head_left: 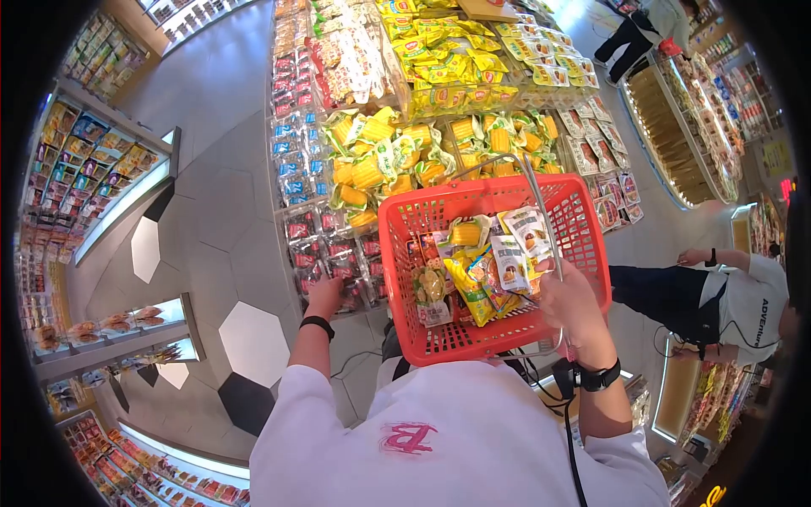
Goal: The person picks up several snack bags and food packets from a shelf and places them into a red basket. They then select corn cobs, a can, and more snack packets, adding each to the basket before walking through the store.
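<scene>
My left hand (323,297) reaches down into the small dark-red packets (345,253) at the near left corner of the display; its fingertips are lost among them. On the other side, my right hand (574,306) is closed around the metal handle (541,198) of a red plastic shopping basket (494,348). Inside the basket lie white pouches (508,264), a yellow snack bag (467,287), a packed corn cob (467,231) and a clear pack of brownish food (432,287). The basket overlaps the display's front edge in this view.
Beyond the basket, the display holds wrapped corn (369,171), blue packets (293,160) and yellow bags (439,46). A person in a white shirt (752,308) stands at right, another person (646,38) farther back. Shelves (101,160) line the left across a tiled floor (211,186).
</scene>
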### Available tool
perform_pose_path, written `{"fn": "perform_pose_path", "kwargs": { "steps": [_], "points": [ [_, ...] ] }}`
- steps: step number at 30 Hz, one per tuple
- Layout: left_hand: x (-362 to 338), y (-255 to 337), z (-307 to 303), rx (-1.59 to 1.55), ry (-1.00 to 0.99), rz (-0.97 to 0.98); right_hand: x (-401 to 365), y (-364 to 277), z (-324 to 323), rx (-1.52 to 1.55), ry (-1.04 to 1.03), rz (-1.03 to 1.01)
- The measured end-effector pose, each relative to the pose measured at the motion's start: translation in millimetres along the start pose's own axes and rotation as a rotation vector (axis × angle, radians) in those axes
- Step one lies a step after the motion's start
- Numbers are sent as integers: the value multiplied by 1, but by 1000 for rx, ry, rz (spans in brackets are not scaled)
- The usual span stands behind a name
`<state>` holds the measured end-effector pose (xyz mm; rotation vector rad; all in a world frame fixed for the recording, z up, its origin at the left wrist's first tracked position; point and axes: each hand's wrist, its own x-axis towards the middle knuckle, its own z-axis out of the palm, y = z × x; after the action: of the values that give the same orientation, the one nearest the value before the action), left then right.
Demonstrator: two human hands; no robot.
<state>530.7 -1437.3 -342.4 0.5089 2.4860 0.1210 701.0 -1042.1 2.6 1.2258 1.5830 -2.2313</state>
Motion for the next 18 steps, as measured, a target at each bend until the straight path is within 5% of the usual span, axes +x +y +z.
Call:
{"fn": "perform_pose_path", "kwargs": {
  "steps": [5,11,18],
  "points": [
    [-22,-12,6,6,189,175,-1,-2,-1,29,-29,4],
    [-39,-8,-4,-94,118,118,-4,-4,0,63,-79,-4],
    [-55,1,-35,-540,297,73,-2,-2,-5,75,-147,-9]
  ]
}}
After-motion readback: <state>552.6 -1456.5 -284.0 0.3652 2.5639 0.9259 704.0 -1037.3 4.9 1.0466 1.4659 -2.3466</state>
